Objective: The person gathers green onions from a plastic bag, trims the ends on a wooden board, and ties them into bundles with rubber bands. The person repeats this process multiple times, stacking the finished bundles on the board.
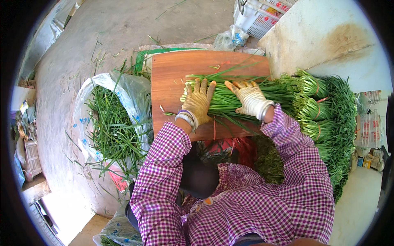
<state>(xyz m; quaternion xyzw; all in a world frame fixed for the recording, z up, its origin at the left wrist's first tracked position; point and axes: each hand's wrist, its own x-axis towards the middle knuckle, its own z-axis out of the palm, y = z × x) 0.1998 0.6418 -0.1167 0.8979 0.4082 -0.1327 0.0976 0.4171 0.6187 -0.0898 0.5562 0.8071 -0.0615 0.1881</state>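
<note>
A loose pile of garlic chives [223, 97] lies across a wooden board [167, 67] in front of me, pale cut ends to the left, green leaves to the right. My left hand [198, 101], in a stained glove, rests on the chives near those ends with fingers spread. Farther right, my right hand [251, 98], also gloved, lies over the leaves, its fingers a little apart. Neither palm's underside shows. A red tie [214, 127] sticks out at the board's near edge, and another red tie [223, 65] lies near its far side.
Tied chive bundles [314, 107] are stacked at the right, beside a pale wall [323, 40]. To the left stands a clear plastic bag [106, 80] full of loose leaves [117, 126]. A white plastic crate [258, 18] is beyond the board. Red strands [246, 150] hang below its near edge.
</note>
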